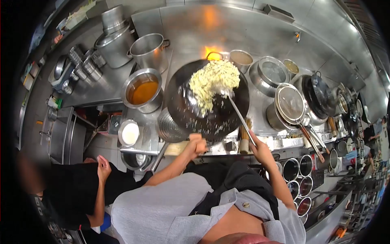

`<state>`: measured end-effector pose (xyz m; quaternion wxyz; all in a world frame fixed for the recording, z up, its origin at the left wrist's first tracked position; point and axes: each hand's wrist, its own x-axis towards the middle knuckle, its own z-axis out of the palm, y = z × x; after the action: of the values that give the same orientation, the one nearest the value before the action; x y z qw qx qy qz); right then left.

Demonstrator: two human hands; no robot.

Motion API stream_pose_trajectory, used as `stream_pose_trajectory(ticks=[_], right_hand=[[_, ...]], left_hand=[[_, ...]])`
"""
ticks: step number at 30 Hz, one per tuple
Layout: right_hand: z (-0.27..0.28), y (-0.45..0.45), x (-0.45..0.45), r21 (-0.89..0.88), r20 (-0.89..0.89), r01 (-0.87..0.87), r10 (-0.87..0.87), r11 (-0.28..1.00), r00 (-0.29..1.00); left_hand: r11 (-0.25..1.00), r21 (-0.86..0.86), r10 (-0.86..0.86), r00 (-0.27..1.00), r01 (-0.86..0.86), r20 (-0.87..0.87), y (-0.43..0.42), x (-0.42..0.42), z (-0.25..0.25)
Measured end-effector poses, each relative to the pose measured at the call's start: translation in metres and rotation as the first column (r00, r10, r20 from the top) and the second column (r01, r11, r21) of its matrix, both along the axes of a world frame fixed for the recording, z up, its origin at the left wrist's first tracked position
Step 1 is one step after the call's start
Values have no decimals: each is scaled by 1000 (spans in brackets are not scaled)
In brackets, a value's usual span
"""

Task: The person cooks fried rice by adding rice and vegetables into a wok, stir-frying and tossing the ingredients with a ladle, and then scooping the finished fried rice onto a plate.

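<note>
My left hand [196, 145] is closed around the near edge of a large dark wok [183, 118], with a light brown piece at the grip. My right hand [261, 151] grips the long metal handle of a ladle [237, 112], whose bowl meets the food in the wok. Pale yellow food in small pieces [203, 79] is heaped toward the wok's far side, and loose white bits are scattered over its near half. Orange flame [212, 53] shows behind the wok's far rim. A perforated strainer [167, 125] rests against the wok's left side.
A pot of orange liquid [144, 91] and a bowl of white stuff [130, 133] stand left. Tall pots [149, 51] are behind them. Sieves [290, 103] and bowls are at right, with a brush [245, 138] near my right hand. A person in black [77, 191] stands at left.
</note>
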<state>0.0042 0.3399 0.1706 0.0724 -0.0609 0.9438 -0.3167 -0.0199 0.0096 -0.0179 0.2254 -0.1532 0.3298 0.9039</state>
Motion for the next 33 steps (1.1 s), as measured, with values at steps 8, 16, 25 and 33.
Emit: stream_pose_trajectory(ticks=[8,16,25,33], right_hand=[[8,11,-2,4,73,-184,183,983,980],[-23,-13,5,-319,-2,-79,82,944,997],[82,50,62,-149,390,-39,95,988,916],[-19,-4,7,-3,-13,-22,22,1000,1000]], left_hand=[[995,78,53,986,-67,160,14,-103,90],[992,-59,119,991,-116,59,6,-3,48],[980,172,91,995,-98,50,-3,-62,82],[991,-131,13,997,-3,71,5,5,23]])
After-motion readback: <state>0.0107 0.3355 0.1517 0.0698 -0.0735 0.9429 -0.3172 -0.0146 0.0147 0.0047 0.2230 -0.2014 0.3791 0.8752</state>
